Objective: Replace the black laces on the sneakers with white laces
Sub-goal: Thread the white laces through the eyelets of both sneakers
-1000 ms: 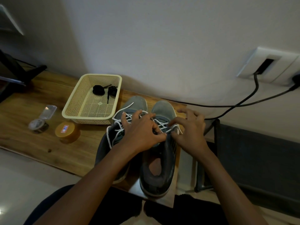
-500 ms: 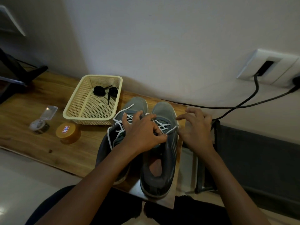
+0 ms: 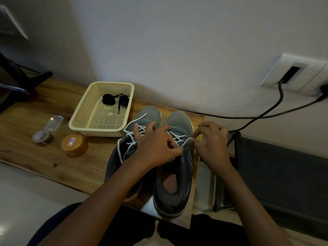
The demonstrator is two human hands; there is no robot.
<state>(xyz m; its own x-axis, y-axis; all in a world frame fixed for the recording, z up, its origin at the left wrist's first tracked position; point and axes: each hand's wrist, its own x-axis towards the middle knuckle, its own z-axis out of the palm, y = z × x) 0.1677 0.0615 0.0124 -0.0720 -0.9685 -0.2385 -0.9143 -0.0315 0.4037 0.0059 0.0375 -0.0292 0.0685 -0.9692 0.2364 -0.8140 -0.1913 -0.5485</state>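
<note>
Two grey sneakers stand side by side on the wooden table, toes toward the wall. The left sneaker [image 3: 150, 114] carries a loose white lace [image 3: 127, 137] that trails over its side. The right sneaker [image 3: 177, 178] has a white lace [image 3: 179, 137] threaded through its front eyelets. My left hand [image 3: 156, 144] lies over the tongue area between both shoes and pinches the lace at its fingertips. My right hand [image 3: 211, 142] sits at the right sneaker's outer edge, pinching the end of that white lace. The black laces [image 3: 113, 99] lie rolled up in the cream basket [image 3: 85, 119].
An orange round tin [image 3: 74, 144] and a small clear-lidded container [image 3: 44, 135] sit left of the shoes. Black cables [image 3: 262, 116] run from a wall socket [image 3: 292, 75] behind the table. A dark chair [image 3: 276, 176] stands at the right, beyond the table's edge.
My right hand moved out to the right and has come back to the right sneaker's edge, where it now pinches the lace end. My left hand has stayed over the shoes.
</note>
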